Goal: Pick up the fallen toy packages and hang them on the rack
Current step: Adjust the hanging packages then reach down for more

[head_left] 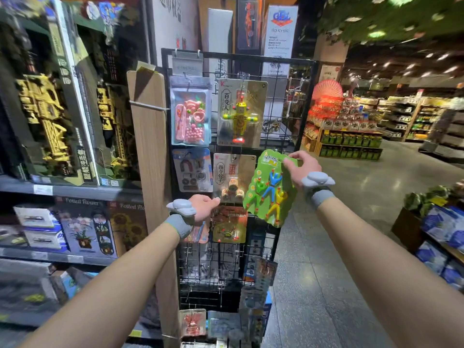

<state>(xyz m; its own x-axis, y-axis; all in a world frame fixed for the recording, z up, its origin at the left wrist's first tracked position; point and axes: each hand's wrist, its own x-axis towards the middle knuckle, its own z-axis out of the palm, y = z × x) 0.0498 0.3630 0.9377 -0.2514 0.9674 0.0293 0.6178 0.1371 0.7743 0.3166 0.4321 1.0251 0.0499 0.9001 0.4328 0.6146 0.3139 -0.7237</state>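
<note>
green climber pack on its way to a hook

green blister pack (271,189), with three little climbing figures, hangs tilted from our right hand (297,169). we pinch it at its top edge, in front of the right-hand column of the wire grid rack (311,101). our left hand (200,208) sits low at the rack's left side with its fingers turned away from us, so we cannot tell whether it grasps anything.

we judge the step to be hanging. the pack is lifted and not yet on a hook. the next move calls for levelling it, finding its hang hole and sliding that over a free prong. bare hooks (292,95) show higher up on the right. whether one sits right behind the pack we cannot tell.

for room, the dice card (233,177) hangs just beside the pack's left edge, so we should keep from knocking it. right of the rack frame lies open aisle floor (351,222), which gives our elbow space. more packs (193,322) sit at the rack's foot and probably await their turn.
</note>
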